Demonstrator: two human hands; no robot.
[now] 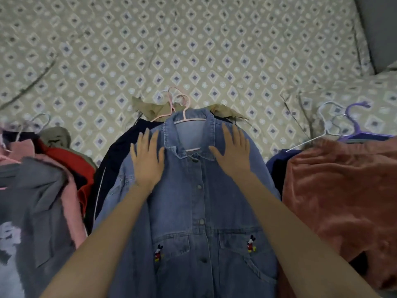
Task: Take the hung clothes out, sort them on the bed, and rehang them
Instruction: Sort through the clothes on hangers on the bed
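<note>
A blue denim jacket [193,211] on a pink hanger [186,112] lies face up on top of the middle pile on the bed. My left hand [147,160] rests flat on its left shoulder, fingers straight and spread. My right hand [233,151] lies flat on the right shoulder the same way. Under the jacket show a dark navy garment [120,151] and an olive one [154,109] on a second pink hanger. A pile with grey, pink and red clothes [43,190] lies to the left. A rust-coloured garment [339,190] tops the right pile.
The bed [193,50] has a beige sheet with a diamond pattern, bare beyond the piles. White and purple hangers [348,123] stick out of the right pile. A pillow [376,89] in the same fabric lies at the far right, below a grey wall.
</note>
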